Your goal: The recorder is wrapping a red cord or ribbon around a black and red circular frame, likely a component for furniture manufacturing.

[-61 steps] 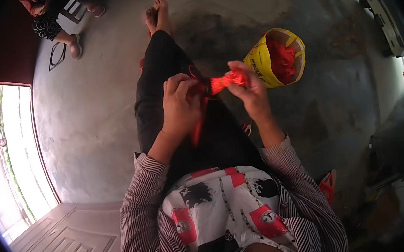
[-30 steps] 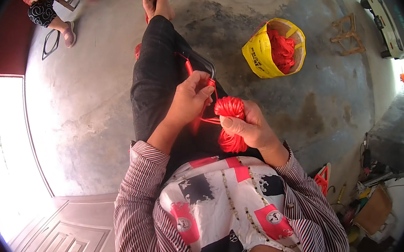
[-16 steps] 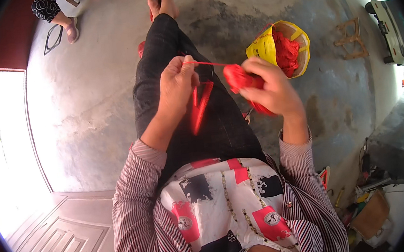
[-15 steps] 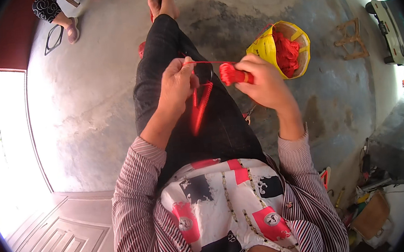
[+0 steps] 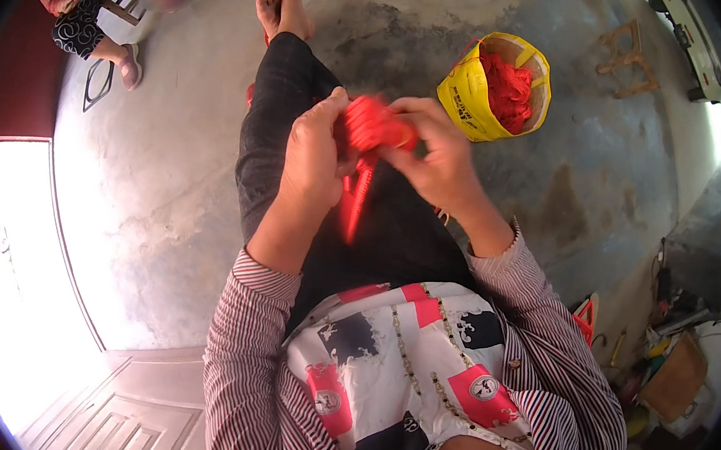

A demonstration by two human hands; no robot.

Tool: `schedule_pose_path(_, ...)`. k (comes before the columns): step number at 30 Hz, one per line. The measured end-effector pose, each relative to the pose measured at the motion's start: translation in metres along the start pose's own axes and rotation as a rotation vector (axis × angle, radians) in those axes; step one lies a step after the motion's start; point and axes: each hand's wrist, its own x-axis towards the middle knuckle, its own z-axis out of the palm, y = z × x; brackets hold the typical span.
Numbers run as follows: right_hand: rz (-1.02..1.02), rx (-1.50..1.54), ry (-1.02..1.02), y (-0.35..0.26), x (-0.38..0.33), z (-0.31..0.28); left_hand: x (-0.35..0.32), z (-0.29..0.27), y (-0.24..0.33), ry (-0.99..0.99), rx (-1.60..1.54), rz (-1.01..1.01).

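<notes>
A blurred bundle of red cord [image 5: 371, 123] is between my two hands above my lap. My right hand [image 5: 438, 150] is closed around its right end. My left hand [image 5: 312, 150] is closed at the bundle's left side, thumb up, gripping red cordwork. From below the left hand a narrow red braided strip [image 5: 360, 197] hangs over my dark trousers, its lower end smeared by motion. The left fingertips are partly hidden behind the bundle.
To the right on the concrete floor stands a yellow bag [image 5: 464, 104] holding loose red cord [image 5: 508, 94]. A wooden frame [image 5: 627, 60] lies beyond it. Clutter [image 5: 675, 377] is heaped at the lower right. Another person's leg [image 5: 111, 54] shows at the upper left.
My right hand has swung left and inward with the cord bundle, up against my left hand. The taut strand between the hands no longer shows.
</notes>
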Motion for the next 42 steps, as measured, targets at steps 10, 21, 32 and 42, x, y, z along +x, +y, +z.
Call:
schedule_pose_path(10,0.431,1.617,0.155,0.009,-0.082,-0.149,0.031,-0.023,-0.032,-0.073,0.205,-0.235)
schedule_pose_path(21,1.066,0.928,0.307,0.023,-0.136,-0.091,0.017,-0.032,-0.045,-0.029,0.158,-0.124)
schedule_pose_path(32,0.827,1.224,-0.256,0.008,-0.072,-0.011,-0.051,0.004,-0.03,-0.322,0.058,0.25)
schedule_pose_path(42,0.335,0.023,-0.315,0.05,0.002,0.019,0.034,-0.044,-0.021,-0.024,1.644,0.763)
